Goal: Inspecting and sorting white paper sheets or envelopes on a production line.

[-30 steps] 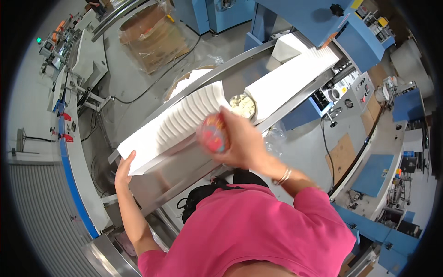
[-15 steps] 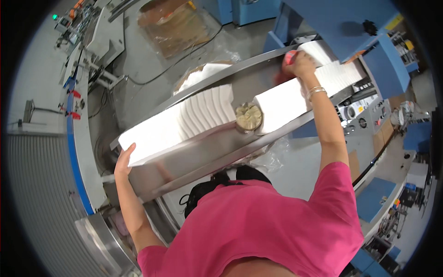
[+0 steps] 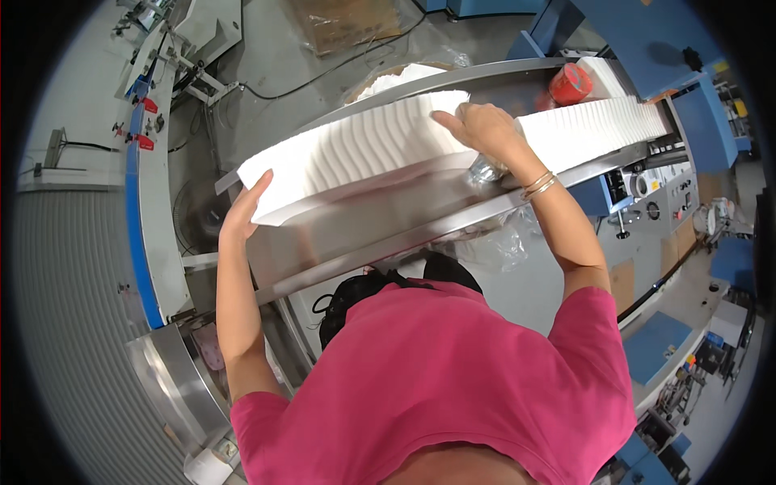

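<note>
Right grip (image 3: 490, 133) now at white stack (image 3: 347, 158), red cylinder (image 3: 571, 84) released

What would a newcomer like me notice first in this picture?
Probably the long, rippled white stack in the metal trough, with the left hand at its left end and the right hand at its right. Next, perhaps, the bright pink shirt at bottom centre, then the red cylinder at upper right, beside another white stack.

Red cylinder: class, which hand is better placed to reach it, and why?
Probably the right hand: it is at the right end of the white stack, nearer the red cylinder; the left hand is at the far left end.
</note>
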Available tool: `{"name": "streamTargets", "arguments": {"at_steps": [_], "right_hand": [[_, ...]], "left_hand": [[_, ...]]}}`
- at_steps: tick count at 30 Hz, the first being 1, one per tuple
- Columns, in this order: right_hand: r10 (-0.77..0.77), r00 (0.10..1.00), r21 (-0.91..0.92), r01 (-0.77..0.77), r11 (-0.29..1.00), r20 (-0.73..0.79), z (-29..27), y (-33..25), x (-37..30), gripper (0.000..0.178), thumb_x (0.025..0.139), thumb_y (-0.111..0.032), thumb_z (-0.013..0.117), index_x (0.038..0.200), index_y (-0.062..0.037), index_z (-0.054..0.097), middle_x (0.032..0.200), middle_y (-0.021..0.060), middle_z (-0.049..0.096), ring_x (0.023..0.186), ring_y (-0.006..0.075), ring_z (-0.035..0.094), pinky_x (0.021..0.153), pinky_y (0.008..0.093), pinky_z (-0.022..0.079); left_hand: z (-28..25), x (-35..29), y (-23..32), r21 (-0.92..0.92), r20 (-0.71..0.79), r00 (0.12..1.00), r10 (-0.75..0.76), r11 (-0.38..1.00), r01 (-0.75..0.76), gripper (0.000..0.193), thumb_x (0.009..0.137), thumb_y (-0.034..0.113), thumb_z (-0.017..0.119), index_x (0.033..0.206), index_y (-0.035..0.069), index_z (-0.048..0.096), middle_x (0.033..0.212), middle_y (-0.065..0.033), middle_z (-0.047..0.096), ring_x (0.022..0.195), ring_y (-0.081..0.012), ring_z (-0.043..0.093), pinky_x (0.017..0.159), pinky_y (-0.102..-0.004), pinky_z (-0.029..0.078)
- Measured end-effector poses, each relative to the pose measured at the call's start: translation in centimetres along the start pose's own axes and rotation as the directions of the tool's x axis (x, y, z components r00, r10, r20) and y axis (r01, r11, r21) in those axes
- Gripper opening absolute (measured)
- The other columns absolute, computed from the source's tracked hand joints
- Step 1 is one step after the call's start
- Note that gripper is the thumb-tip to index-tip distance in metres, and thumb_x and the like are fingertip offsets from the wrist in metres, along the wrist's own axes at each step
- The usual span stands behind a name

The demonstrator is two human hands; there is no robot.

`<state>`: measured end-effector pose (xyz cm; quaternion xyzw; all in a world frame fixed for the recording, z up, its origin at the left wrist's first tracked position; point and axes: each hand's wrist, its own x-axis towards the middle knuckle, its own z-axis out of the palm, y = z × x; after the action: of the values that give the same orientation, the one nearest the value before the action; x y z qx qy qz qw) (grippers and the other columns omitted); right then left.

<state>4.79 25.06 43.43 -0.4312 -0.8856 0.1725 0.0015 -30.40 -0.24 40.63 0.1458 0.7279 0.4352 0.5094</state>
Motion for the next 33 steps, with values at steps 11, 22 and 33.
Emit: {"name": "streamTargets", "arguments": {"at_steps": [11,22,33], "right_hand": [[0.173,0.984,0.363,-0.173,0.916,0.033,4.7,-8.4,-4.6,0.058,0.085,-0.058,0.053,0.083,-0.0009,0.061,0.069,0.0074,0.06,0.069,0.0181,0.059,0.066,0.0298,0.046],[0.201,0.849,0.737,-0.526,0.425,0.49,5.9,-9.7,-6.7,0.098,0.076,-0.074,0.05,0.146,-0.0105,0.025,0.154,0.0145,0.012,0.141,0.0336,0.005,0.103,0.0661,0.008],[0.131,0.893,0.823,-0.448,0.35,0.431,7.4,-12.1,-6.1,0.062,0.076,-0.028,0.071,0.123,0.006,0.05,0.122,0.0134,0.054,0.111,0.0233,0.05,0.095,0.033,0.037]], "left_hand": [[-7.4,0.3,-0.7,-0.029,0.158,0.983,0.096,0.995,-0.092,0.068,0.083,0.036,0.067,0.136,0.002,0.04,0.128,-0.0084,0.052,0.114,-0.0183,0.051,0.095,-0.0311,0.04],[-6.6,-0.5,-2.3,0.057,0.191,0.97,0.148,0.985,-0.162,0.055,0.081,0.031,0.071,0.124,0.002,0.052,0.115,-0.0069,0.061,0.101,-0.0149,0.06,0.088,-0.0278,0.045],[-6.1,-4.2,-5.3,-0.056,0.216,0.945,0.246,0.969,-0.239,0.04,0.08,0.026,0.07,0.112,0.003,0.062,0.107,-0.0062,0.064,0.097,-0.0147,0.06,0.083,-0.0288,0.046]]}}
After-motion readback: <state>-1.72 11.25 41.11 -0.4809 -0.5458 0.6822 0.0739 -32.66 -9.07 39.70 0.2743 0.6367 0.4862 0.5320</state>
